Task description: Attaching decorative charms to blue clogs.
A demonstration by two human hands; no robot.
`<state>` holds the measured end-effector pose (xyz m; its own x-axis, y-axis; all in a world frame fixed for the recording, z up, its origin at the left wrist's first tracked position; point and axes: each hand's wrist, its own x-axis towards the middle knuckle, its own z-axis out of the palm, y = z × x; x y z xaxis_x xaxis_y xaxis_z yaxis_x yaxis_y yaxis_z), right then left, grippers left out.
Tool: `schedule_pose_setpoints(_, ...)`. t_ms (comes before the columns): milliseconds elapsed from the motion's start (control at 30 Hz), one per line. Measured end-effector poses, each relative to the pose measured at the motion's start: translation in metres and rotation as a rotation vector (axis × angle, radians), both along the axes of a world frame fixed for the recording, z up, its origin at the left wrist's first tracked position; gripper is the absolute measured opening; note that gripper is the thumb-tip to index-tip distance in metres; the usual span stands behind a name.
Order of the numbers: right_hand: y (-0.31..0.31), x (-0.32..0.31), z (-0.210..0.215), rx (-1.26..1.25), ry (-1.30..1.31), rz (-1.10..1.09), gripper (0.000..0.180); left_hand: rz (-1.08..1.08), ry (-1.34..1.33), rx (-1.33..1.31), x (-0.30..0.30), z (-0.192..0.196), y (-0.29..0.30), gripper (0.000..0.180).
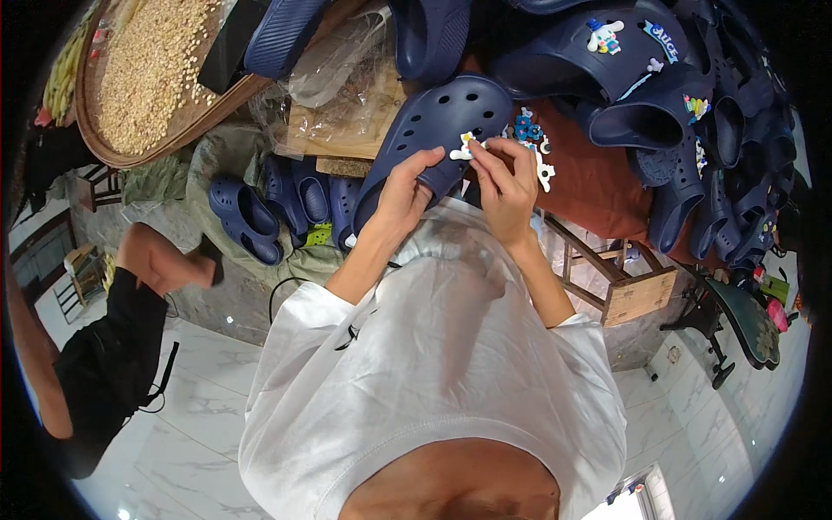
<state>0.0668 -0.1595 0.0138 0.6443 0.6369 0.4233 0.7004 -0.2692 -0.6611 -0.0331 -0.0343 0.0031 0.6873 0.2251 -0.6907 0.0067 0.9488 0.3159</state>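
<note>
Pale marbled tile floor (208, 373) extends beneath my workplace, and another person in dark clothing (113, 347) sits at the left. A rust-brown cloth (598, 178) covers the surface at my right, with a heap of navy clogs (572, 56) on its far and right parts. At the far left stands a broad tray (121, 159) of pale kernels (152, 74); between it and my hands lies a wooden board (342, 130) bearing a clear plastic bag (347, 65). A wooden stool (637, 299) stands to the near right. The navy clog (433, 126) that I am handling lies just beyond my hands, its perforated toe pointing far and right; a small white charm (460, 153) shows on its upper, between them. Loose blue charms (526, 128) lie just right of the clog. Both forearms reach away from me and converge, the hands near each other but apart. My left hand (406, 192) is clamped on the clog's near side, thumb extended along the upper. My right hand (507, 186) pinches the white charm between thumb and bent fingers; whether the charm is seated, I cannot tell.
</note>
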Motion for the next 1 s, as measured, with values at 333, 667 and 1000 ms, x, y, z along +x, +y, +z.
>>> schedule_pose_setpoints(333,-0.005,-0.009,-0.005,-0.017,-0.053,-0.014,0.037,0.030,0.047,0.028,0.004,0.010,-0.001,0.016)
schedule_pose_setpoints(667,-0.015,0.005,-0.021,0.012,-0.075,0.122,0.040,-0.079,0.110,0.124,-0.003,0.004,-0.006,0.014)
schedule_pose_setpoints(1000,-0.004,-0.015,-0.024,0.368,1.043,-0.185,0.064,0.001,0.082,0.066,0.003,0.011,-0.006,0.008)
